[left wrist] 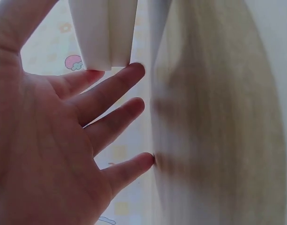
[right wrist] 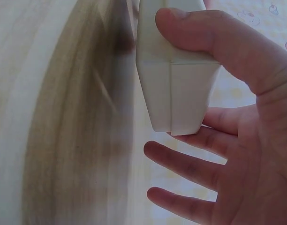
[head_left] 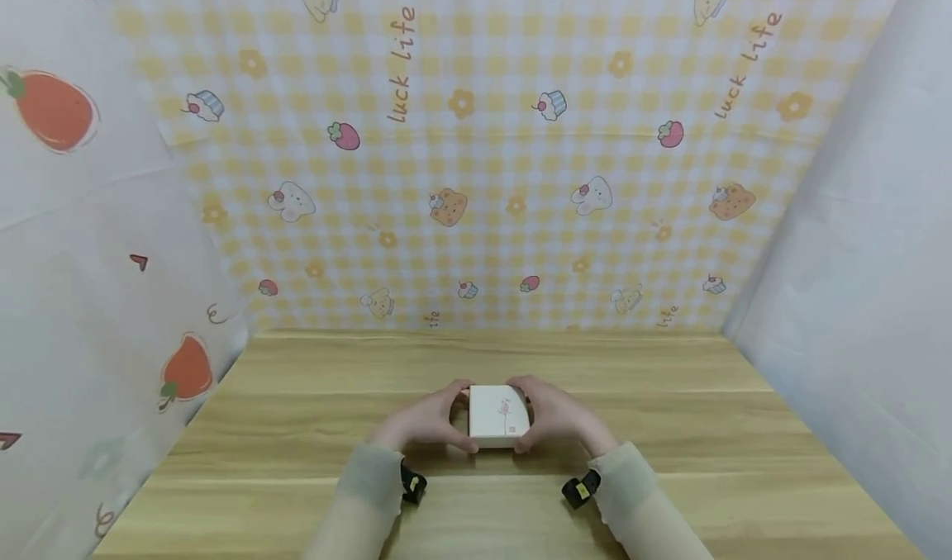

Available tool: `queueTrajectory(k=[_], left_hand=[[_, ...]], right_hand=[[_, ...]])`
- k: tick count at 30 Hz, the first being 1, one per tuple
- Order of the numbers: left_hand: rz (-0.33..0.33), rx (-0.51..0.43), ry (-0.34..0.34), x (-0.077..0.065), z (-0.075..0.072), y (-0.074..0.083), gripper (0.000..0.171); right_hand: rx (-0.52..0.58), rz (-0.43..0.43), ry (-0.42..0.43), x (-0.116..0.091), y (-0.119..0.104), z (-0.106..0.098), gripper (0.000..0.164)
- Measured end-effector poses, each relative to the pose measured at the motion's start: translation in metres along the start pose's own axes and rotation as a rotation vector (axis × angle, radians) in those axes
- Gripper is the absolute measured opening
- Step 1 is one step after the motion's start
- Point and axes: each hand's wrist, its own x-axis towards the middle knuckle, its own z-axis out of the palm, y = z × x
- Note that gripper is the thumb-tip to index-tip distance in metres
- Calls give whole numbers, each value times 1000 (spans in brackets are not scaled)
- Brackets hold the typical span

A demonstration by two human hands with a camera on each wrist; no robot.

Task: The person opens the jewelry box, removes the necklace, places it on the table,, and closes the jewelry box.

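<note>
A small white box [head_left: 487,415] with a pink flower print on its lid sits between both hands, near the middle of the wooden table. My left hand [head_left: 431,421] pinches its left side, thumb at the front corner and fingers behind. In the left wrist view, two fingertips meet the lower end of the box [left wrist: 102,37], while the other fingers are spread. My right hand [head_left: 556,415] grips the right side. The right wrist view shows the thumb pressed on the front face of the box [right wrist: 181,91] and fingers behind it. A seam runs around the box's side.
The wood-grain tabletop [head_left: 476,510] ends at a yellow checked cloth [head_left: 491,172] at the back. White cloths hang at the left [head_left: 89,238] and right [head_left: 855,279]. Black wrist cameras sit at the left cuff [head_left: 412,484] and right cuff [head_left: 581,489].
</note>
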Motion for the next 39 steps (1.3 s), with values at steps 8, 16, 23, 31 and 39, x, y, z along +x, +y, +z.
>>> queueTrajectory(k=[8,16,23,31,39], left_hand=[[9,0,15,0,2,3,103],[27,32,18,3,-1,11,102],[4,19,9,-1,2,10,104],[-7,27,6,1,3,8,107],[14,-15,36,0,4,8,105]], right_hand=[[-17,9,-14,-1,2,-2,99],[28,10,1,-2,3,-9,98],[24,5,-17,-3,3,-7,99],[43,5,5,-4,1,-10,99],[46,-34,8,-4,0,-15,99]])
